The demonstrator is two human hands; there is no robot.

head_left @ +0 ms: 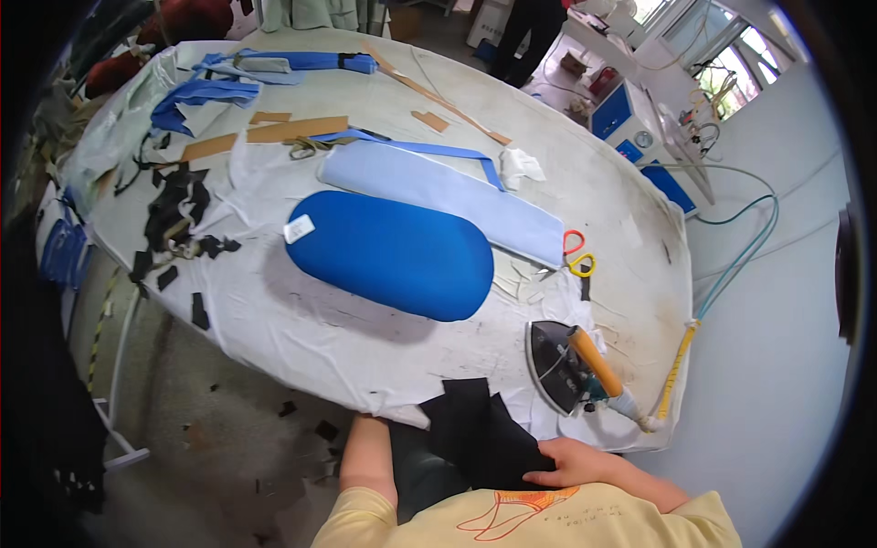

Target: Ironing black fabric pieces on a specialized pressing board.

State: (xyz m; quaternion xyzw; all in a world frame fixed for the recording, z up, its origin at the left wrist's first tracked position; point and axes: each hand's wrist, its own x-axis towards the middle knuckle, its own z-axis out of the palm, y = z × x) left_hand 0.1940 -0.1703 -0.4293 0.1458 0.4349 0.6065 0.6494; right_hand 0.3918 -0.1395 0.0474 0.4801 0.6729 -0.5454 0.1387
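Observation:
A piece of black fabric (493,438) lies bunched at the table's near edge, against my body. My right hand (571,463) grips its right side, the thumb over the cloth and the fingers partly hidden. Of my left arm, the forearm (368,452) shows; the hand goes out of sight under the white cloth at the table edge, so its fingers are hidden. Just beyond my right hand, an iron (559,367) with an orange handle rests on the table. In the middle sits a blue oval padded board (388,256) with a white label.
A white cloth covers the table (621,201). Behind the blue board are a pale blue fabric panel (438,196), blue straps (311,62) and brown strips (297,129). Scissors (575,254) with red and yellow handles lie right. Black scraps (178,205) lie left. A machine (649,142) stands far right.

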